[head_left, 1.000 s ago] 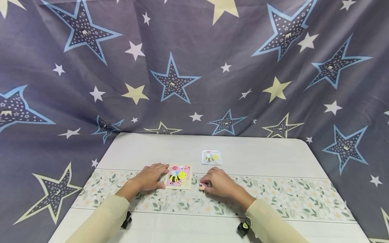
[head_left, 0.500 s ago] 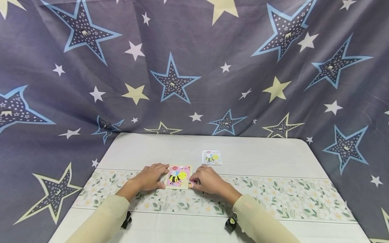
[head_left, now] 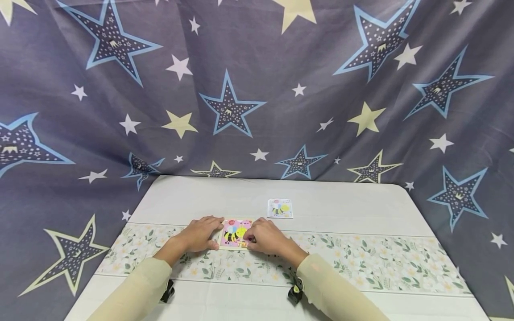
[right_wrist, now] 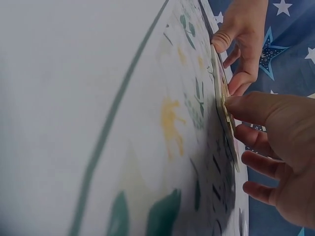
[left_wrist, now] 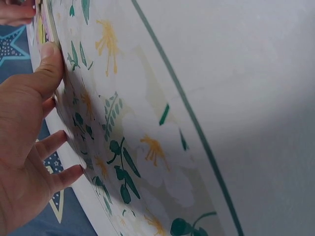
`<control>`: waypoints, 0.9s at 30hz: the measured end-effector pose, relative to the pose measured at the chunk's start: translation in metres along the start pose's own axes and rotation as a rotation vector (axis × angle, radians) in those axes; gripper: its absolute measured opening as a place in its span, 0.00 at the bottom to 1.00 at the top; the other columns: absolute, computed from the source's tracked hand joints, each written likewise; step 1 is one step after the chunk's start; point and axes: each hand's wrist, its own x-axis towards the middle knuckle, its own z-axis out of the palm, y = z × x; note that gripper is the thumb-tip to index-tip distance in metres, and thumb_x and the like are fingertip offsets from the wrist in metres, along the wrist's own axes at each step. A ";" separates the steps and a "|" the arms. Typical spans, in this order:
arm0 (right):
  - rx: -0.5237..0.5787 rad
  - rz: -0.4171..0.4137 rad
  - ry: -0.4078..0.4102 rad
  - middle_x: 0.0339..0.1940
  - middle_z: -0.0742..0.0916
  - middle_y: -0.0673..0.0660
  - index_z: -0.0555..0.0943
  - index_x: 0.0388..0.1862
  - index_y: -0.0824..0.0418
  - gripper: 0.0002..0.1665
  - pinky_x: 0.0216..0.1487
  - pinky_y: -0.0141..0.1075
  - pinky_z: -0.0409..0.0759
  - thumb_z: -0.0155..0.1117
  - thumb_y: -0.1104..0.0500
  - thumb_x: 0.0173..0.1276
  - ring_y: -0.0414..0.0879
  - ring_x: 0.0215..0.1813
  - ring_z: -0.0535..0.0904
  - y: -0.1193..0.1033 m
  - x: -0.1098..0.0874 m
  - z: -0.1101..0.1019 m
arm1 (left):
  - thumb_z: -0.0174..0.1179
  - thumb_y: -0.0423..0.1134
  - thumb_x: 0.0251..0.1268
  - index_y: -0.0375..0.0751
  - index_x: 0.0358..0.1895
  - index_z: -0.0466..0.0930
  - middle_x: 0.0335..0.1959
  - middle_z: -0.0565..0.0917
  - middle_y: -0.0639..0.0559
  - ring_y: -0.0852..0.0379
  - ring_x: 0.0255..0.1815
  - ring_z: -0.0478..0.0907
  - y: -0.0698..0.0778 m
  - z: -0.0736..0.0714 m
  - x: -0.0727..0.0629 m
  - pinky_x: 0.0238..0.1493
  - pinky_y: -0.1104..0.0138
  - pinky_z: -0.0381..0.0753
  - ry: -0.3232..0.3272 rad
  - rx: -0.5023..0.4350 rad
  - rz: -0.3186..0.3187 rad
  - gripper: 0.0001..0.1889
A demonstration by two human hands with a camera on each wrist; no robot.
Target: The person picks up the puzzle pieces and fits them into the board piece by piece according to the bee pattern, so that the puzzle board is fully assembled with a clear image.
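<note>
A square bee puzzle board (head_left: 233, 236) with a pink picture and a pale frame lies flat on the table. My left hand (head_left: 200, 234) rests at its left edge, thumb near the lower corner and fingertips near the upper one. In the left wrist view the fingers of that left hand (left_wrist: 29, 128) are spread. My right hand (head_left: 265, 236) is over the board's right part and pinches a small puzzle piece (head_left: 243, 244) at the lower right of the picture. The right wrist view has the right thumb (right_wrist: 246, 107) down on the board, and the fingers hide most of the piece.
A printed card (head_left: 279, 208) with a matching bee picture lies farther back, right of the board. The white table (head_left: 345, 207) has a floral band (head_left: 381, 258) across it. A star-patterned curtain (head_left: 257, 89) hangs behind and at the sides.
My right hand has moved left with the puzzle piece, from the table beside the board to the lower right of the board's picture. The left hand has stayed in place.
</note>
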 end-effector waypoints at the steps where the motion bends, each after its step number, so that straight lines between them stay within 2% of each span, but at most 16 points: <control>1: -0.002 0.003 -0.003 0.45 0.91 0.42 0.90 0.48 0.45 0.12 0.61 0.42 0.78 0.71 0.50 0.66 0.42 0.55 0.82 0.000 0.000 0.000 | 0.67 0.60 0.61 0.48 0.71 0.73 0.80 0.65 0.49 0.42 0.81 0.59 0.000 0.000 0.000 0.74 0.37 0.64 -0.001 -0.001 -0.001 0.37; 8: -0.001 0.029 -0.019 0.44 0.90 0.42 0.90 0.48 0.44 0.12 0.57 0.41 0.78 0.71 0.49 0.66 0.43 0.55 0.80 -0.002 0.004 0.003 | 0.67 0.60 0.61 0.48 0.72 0.71 0.79 0.66 0.49 0.42 0.81 0.60 0.001 -0.001 0.000 0.74 0.38 0.64 -0.001 -0.001 -0.005 0.39; 15: 0.005 0.042 -0.027 0.44 0.91 0.42 0.91 0.48 0.45 0.12 0.54 0.38 0.78 0.72 0.51 0.66 0.40 0.51 0.80 -0.007 0.006 0.002 | 0.67 0.60 0.61 0.48 0.72 0.71 0.79 0.66 0.48 0.41 0.80 0.61 0.000 -0.001 -0.001 0.73 0.37 0.65 0.001 0.005 -0.003 0.38; 20: 0.021 0.047 -0.041 0.45 0.91 0.42 0.91 0.47 0.45 0.11 0.55 0.39 0.78 0.71 0.51 0.66 0.41 0.52 0.80 -0.005 0.005 0.000 | 0.67 0.60 0.61 0.48 0.73 0.71 0.80 0.65 0.49 0.42 0.81 0.60 0.000 0.000 0.000 0.74 0.37 0.64 -0.008 -0.001 -0.008 0.39; 27: 0.021 0.050 -0.049 0.45 0.90 0.42 0.91 0.47 0.45 0.11 0.51 0.39 0.78 0.72 0.51 0.66 0.41 0.51 0.80 -0.005 0.008 0.000 | 0.67 0.60 0.61 0.47 0.75 0.68 0.79 0.66 0.48 0.41 0.81 0.60 0.000 -0.001 0.000 0.74 0.37 0.64 -0.002 0.003 -0.009 0.41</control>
